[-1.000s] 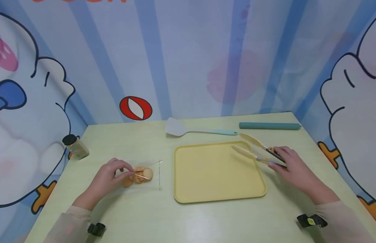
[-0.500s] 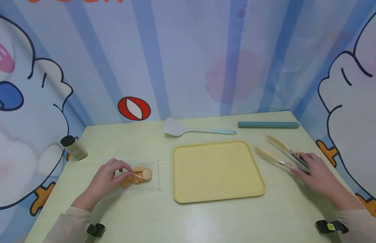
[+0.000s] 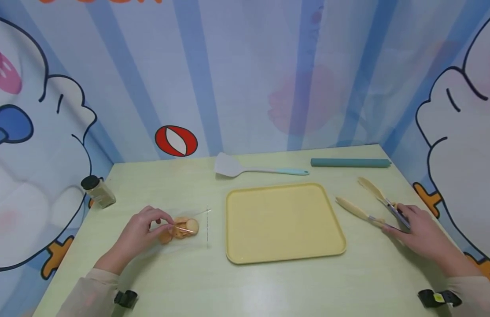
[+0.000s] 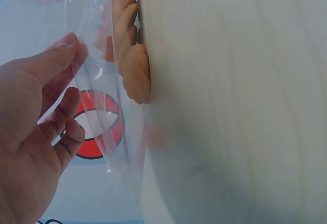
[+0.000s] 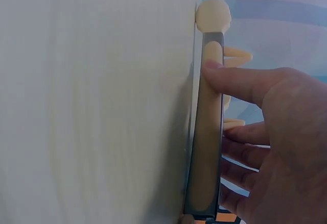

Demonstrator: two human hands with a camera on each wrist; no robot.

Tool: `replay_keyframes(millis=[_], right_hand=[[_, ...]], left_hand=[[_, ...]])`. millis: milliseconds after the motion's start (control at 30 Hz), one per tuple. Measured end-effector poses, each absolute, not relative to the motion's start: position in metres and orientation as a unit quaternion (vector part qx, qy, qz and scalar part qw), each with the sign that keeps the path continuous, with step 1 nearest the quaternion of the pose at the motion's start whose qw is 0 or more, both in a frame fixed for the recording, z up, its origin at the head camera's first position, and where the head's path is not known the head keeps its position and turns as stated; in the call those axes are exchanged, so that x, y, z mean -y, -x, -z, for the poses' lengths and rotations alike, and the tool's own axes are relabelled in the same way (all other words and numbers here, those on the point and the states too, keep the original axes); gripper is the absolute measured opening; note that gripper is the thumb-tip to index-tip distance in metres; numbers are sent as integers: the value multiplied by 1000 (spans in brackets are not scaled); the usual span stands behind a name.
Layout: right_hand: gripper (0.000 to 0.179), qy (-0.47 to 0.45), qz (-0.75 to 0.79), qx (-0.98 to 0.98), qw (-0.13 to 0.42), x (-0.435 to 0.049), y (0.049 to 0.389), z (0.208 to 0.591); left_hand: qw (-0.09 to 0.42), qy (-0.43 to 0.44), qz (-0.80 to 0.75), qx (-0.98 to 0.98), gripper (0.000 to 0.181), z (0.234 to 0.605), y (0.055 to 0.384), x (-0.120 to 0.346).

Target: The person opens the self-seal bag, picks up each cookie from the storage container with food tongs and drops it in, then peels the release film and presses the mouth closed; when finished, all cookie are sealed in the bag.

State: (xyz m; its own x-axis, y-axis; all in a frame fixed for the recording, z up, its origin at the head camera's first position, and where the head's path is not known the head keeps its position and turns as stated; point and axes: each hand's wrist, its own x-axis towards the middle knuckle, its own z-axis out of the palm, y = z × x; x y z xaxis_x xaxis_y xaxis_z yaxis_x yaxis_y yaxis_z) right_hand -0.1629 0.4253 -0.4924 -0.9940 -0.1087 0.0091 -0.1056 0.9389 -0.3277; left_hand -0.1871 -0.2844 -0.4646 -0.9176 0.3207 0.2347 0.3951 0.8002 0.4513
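My left hand point(image 3: 138, 237) pinches the upper film of a clear plastic bag point(image 3: 203, 240) between thumb and fingertips. Inside lie several round tan biscuits point(image 3: 185, 228); the left wrist view shows the film point(image 4: 99, 35) pulled up over the biscuits point(image 4: 135, 73). To the right of a pale yellow tray, my right hand point(image 3: 424, 231) holds tongs point(image 3: 355, 211) with cream tips and dark handles. Their two arms stand spread and point toward the back left. In the right wrist view my thumb lies on one handle point(image 5: 207, 142), low along the tabletop; part of the other arm is hidden.
The yellow tray point(image 3: 284, 224) lies mid-table. Behind it are a white spatula point(image 3: 229, 166) with a light-blue handle and a teal rod point(image 3: 351, 163). A black-capped jar point(image 3: 99, 192) stands at the left edge. Patterned cloth walls point(image 3: 248, 88) border the table.
My right hand has drawn the tongs rightward and toward me, from over the tray's right edge to the table beside it. The left hand keeps its pinch on the bag in place.
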Motion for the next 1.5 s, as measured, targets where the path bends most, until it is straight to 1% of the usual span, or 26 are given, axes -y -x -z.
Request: replay_keyframes(millis=[167,267,333,433,533,800,867,1067,1300,1500], right_hand=[[96,46,159,-986,13,-430,168,491],[96,48,167,-985,5,-429,168,488],[97,50,171,-984,-13,-427,167,485],[95,53,169,-983,-57,-421,166,481],[89,60,160,-980,-98,-411,167,475],[70,115,192,-964,-146,-372,179,464],[66,130,197,-961,-148,-360,183,463],[55,177,218,-951,-131,-324,196,459],[50,239,226,-936,-128,-276,214,458],[48,274,219,-932,-87,-231,226,457]], left_hand=[[69,185,246,949,18,463,186,284],[66,180,245,950,19,462,185,284],[63,175,245,951,19,462,184,284],[62,173,245,952,19,461,184,284],[61,173,246,952,18,460,184,284],[60,175,252,950,16,460,185,285],[62,176,253,949,15,462,185,285],[54,166,255,951,15,463,185,285],[35,157,255,953,16,460,185,284],[21,160,240,957,16,457,189,284]])
